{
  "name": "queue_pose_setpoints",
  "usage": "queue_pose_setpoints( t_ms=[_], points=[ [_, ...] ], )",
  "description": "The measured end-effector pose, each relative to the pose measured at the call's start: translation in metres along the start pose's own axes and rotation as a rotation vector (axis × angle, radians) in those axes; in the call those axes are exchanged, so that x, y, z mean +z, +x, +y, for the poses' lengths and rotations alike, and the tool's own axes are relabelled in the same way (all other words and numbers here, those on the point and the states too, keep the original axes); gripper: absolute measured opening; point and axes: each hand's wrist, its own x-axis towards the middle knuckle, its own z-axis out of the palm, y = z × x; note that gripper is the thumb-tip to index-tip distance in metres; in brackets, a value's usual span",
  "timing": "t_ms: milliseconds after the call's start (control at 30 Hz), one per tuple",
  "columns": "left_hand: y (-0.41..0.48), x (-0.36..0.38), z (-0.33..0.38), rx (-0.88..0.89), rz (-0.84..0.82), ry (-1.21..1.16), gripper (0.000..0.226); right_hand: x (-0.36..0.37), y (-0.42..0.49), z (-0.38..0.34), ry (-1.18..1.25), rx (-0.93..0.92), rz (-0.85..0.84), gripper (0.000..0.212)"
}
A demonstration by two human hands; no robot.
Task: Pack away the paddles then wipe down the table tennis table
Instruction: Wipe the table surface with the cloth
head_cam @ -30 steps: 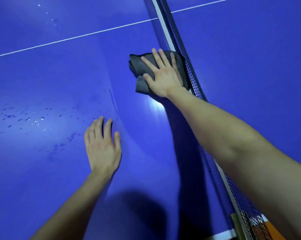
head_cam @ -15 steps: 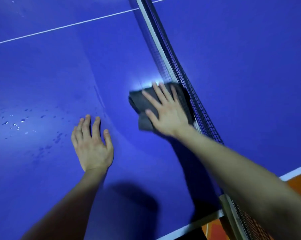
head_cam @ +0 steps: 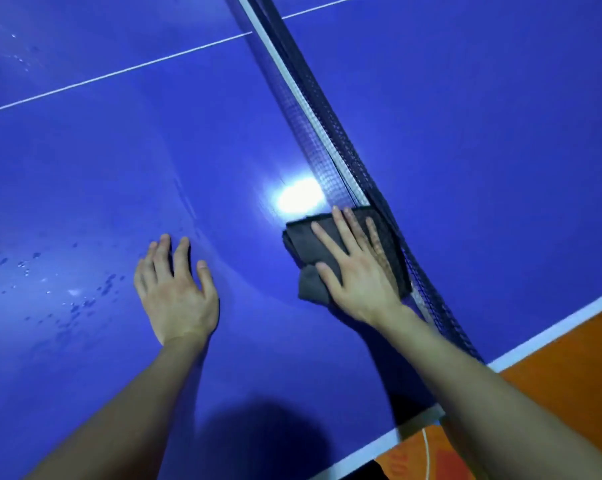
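Two hands (head_cam: 176, 292), one cloth (head_cam: 306, 244), one net (head_cam: 327, 133) — one table (head_cam: 119, 168).

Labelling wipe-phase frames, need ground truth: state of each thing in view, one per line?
cloth: folded, flat on the table, at the net.
right hand: fingers straight, pressing on the cloth.
left hand: flat on the table, holding nothing.
table: water droplets on its left part.
net: up, stretched across the table.
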Motion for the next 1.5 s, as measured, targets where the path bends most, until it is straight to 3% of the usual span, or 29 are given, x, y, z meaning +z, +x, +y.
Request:
queue_pose_setpoints(
  t_ms=[67, 167, 400, 500, 600, 700, 833, 900, 967, 1167, 1233, 1333, 1500],
  points=[
    [-0.001, 0.000, 0.001, -0.001, -0.009, 0.007, 0.051, 0.000, -0.039, 0.006, 0.029, 0.025, -0.031, 0.069],
    [-0.001, -0.001, 0.003, -0.004, -0.016, 0.011, 0.053, 0.005, -0.014, 0.009, 0.048, 0.043, -0.012, 0.069],
    [-0.002, 0.003, -0.001, -0.003, 0.024, 0.009, 0.051, 0.004, 0.239, -0.012, -0.008, 0.034, 0.023, 0.068],
    [-0.001, 0.005, -0.002, 0.000, 0.038, 0.010, 0.051, 0.001, 0.284, -0.022, -0.015, 0.012, 0.002, 0.066],
    [-0.001, 0.005, -0.003, 0.006, 0.032, 0.010, 0.050, 0.006, 0.240, -0.016, 0.068, -0.029, 0.047, 0.065],
    [0.000, 0.003, -0.002, 0.013, 0.020, 0.005, 0.048, 0.014, 0.122, -0.010, 0.088, -0.043, 0.112, 0.064],
    [-0.001, 0.001, 0.000, 0.008, -0.002, -0.005, 0.046, 0.003, -0.075, -0.012, -0.076, 0.030, -0.011, 0.069],
    [-0.001, 0.002, 0.000, 0.009, -0.005, -0.012, 0.046, 0.000, -0.127, -0.010, -0.123, 0.036, -0.062, 0.070],
    [0.000, 0.004, -0.002, 0.012, -0.001, -0.013, 0.047, 0.000, -0.117, -0.005, -0.141, 0.018, -0.064, 0.070],
    [-0.001, 0.010, -0.004, 0.027, 0.034, -0.008, 0.046, 0.016, 0.082, -0.024, -0.219, -0.043, 0.028, 0.068],
    [-0.001, 0.012, -0.004, 0.038, 0.058, -0.007, 0.045, 0.019, 0.107, -0.031, -0.251, -0.044, 0.021, 0.068],
    [0.000, 0.010, -0.005, 0.040, 0.053, -0.011, 0.045, 0.018, 0.059, -0.027, -0.205, -0.037, 0.058, 0.066],
    [0.001, 0.007, -0.002, 0.034, 0.038, -0.022, 0.047, 0.017, -0.143, -0.019, -0.176, 0.049, 0.027, 0.067]
  ],
)
